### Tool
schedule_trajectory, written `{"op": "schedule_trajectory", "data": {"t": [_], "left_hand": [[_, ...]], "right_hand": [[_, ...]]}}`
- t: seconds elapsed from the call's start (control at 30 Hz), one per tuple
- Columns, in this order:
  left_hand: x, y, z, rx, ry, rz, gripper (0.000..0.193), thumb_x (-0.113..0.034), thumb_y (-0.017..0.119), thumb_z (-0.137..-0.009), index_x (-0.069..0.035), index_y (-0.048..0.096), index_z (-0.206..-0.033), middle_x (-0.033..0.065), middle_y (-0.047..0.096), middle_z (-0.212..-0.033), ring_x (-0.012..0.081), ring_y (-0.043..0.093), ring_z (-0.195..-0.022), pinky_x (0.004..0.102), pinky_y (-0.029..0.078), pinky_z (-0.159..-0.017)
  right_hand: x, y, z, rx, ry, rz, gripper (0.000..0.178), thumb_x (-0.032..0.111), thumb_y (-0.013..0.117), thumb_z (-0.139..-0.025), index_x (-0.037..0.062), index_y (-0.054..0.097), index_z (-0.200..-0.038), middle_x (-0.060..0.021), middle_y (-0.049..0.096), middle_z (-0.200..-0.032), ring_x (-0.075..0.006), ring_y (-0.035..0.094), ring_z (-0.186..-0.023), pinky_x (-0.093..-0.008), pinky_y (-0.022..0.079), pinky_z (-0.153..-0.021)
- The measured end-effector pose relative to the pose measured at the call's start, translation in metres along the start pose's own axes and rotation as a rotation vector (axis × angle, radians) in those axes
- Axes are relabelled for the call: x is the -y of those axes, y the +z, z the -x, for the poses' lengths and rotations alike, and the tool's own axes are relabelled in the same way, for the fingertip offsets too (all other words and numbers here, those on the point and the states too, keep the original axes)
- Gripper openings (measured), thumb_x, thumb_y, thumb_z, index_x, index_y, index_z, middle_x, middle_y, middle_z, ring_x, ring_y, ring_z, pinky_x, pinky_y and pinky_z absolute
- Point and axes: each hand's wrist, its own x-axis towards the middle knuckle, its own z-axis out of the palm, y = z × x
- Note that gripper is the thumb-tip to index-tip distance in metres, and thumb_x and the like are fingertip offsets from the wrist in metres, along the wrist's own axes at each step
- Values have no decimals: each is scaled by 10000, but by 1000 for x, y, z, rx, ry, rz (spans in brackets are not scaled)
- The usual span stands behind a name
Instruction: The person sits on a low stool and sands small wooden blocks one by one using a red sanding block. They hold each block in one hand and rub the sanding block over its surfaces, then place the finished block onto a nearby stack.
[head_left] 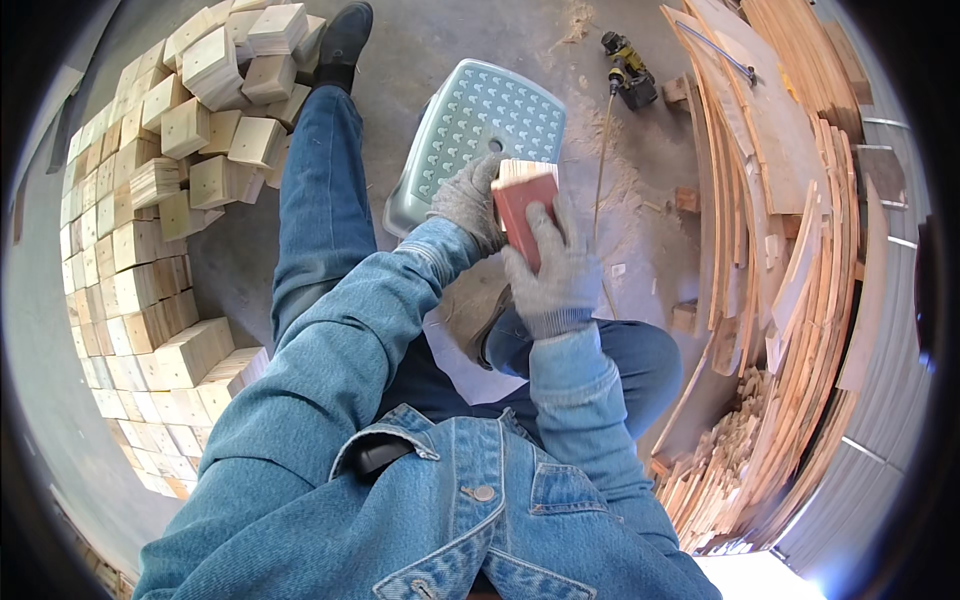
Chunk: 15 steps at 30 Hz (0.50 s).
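Two gloved hands, both closed on one small block [522, 190] with a red face and pale wooden edge. Left hand [468, 200] in a grey knit glove, grip wrapped round the block's left side and back. Right hand [558, 270] in a matching glove, grip laid over the red face from below and the right, fingers [562, 232] pressed flat on it. Block held up in front of the chest, above the knees, over the near edge of one grey-green plastic step stool [470, 120] with a dotted top. Two denim sleeves, one denim jacket, two legs in blue jeans, left leg stretched forward to one dark shoe [345, 35].

Beyond the stool, on the concrete floor [430, 40], one yellow-and-black power drill [628, 72] amid sawdust, with one long thin rod [602, 160] running down from it toward the hands.

To the left, a big heap of pale square wooden blocks [150, 200], too many to count, partly stacked in rows, partly tumbled. To the right, a thick pile of long curved wooden strips and thin boards [790, 250], also beyond counting, with a litter of short offcuts [720, 460] at its near end. A few small loose wood scraps [686, 200] between floor and strips.
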Motion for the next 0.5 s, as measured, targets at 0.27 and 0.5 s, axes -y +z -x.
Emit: {"op": "schedule_trajectory", "data": {"t": [0.27, 0.5], "left_hand": [[-8, -3, -1, -10, -47, 13, 997, -474, 948, -612, -187, 495, -1452, 168, 612, -1375, 414, 627, -1254, 497, 518, -1085], [-14, -1, 1, -60, 22, 27, 1008, -455, 1001, -595, -148, 521, -1427, 155, 635, -1299, 363, 649, -1196, 459, 532, -1048]], "right_hand": [[-17, 21, -81, -13, 84, 4, 594, 375, 814, -835, 129, 715, -1366, -179, 584, -1519, -377, 657, -1273, -457, 543, -1066], [-47, 16, -69, -48, 94, -186, 606, 283, 859, -815, 63, 702, -1357, -194, 615, -1474, -386, 614, -1331, -426, 499, -1130]]}}
